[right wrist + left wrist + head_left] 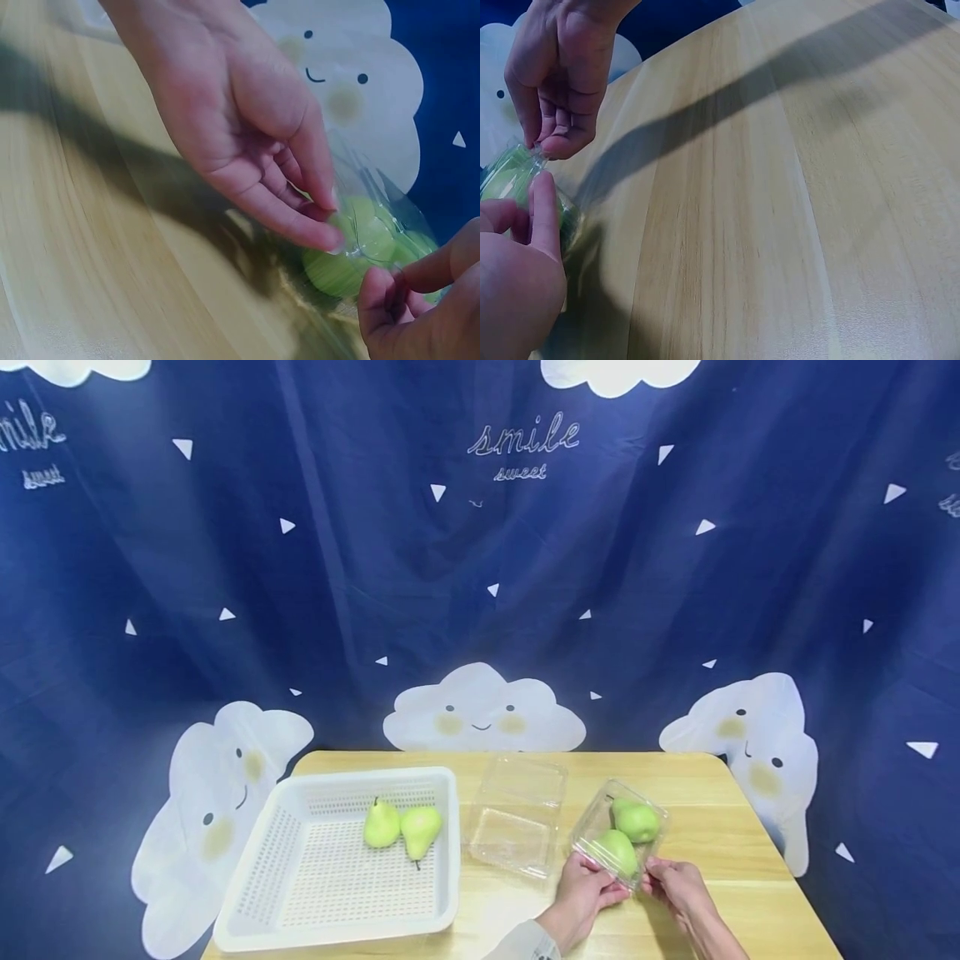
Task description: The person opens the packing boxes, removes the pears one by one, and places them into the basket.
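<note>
Both hands are at the near edge of a clear plastic clamshell box (pixel 651 800), which stands tilted on the table with two green pears (pixel 636 821) inside. My left hand (pixel 581 893) holds its near left corner, thumb and fingers at the rim. In the right wrist view the left hand (pixel 232 127) reaches in from the upper left, fingertips on the clear plastic. With thumb and fingertips my right hand (pixel 678 889) pinches the near right corner. The left wrist view shows the right hand (pixel 564 82) above the left, its fingers bent at the plastic edge.
A second clamshell box (pixel 517 839) lies open left of the hands, its lid folded back. Further left stands a white perforated basket (pixel 337 932) holding two more pears (pixel 382 824). Behind the wooden table (pixel 705 818) hangs a dark blue curtain (pixel 480 627) with clouds on it.
</note>
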The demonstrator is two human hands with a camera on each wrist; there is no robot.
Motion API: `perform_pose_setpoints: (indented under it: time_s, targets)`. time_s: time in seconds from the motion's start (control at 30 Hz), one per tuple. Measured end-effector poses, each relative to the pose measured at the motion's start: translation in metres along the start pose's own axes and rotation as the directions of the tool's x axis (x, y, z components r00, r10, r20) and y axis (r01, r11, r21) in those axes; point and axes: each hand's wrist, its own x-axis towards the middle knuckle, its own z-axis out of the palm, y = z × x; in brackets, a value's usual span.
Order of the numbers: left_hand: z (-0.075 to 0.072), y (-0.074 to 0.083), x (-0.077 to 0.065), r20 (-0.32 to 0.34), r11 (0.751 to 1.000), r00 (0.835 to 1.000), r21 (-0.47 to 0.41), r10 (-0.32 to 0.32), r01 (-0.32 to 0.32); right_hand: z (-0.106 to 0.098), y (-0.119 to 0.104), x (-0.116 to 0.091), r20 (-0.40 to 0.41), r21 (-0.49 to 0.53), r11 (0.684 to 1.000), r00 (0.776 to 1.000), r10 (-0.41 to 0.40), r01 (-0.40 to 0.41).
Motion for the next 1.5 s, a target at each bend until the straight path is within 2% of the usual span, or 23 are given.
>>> perform_pose_setpoints:
  time_s: [0.1,0.27,0.6,0.8,1.27,1.5]
  targets:
    - [0.0,0.001,0.001,0.007,1.0,1.0,-0.011,0.004,-0.004,0.001,0.0,0.0,-0.01,-0.001,1.0,1.0,0.002,-0.002]
    - [0.001,0.002,-0.001,-0.017,1.0,1.0,-0.018,0.005,-0.005,0.003,0.0,-0.001,-0.015,-0.007,1.0,1.0,-0.005,0.005]
    - [0.003,0.006,-0.005,-0.052,0.999,0.998,0.024,0.035,-0.034,0.005,-0.003,-0.001,-0.012,-0.025,1.0,1.0,-0.015,0.015]
    - [0.002,0.006,-0.003,-0.064,0.999,0.998,0.049,0.026,-0.023,0.002,-0.004,-0.001,0.039,-0.06,0.998,0.999,-0.006,0.009]
    - [0.001,0.007,-0.001,-0.084,0.997,0.996,0.071,-0.004,0.01,-0.011,-0.01,0.001,0.135,-0.004,0.999,0.99,0.046,-0.046]
    - [-0.001,0.009,0.004,-0.078,0.996,0.997,0.089,0.001,0.006,-0.016,-0.01,0.002,0.281,0.073,0.994,0.958,0.054,-0.077]
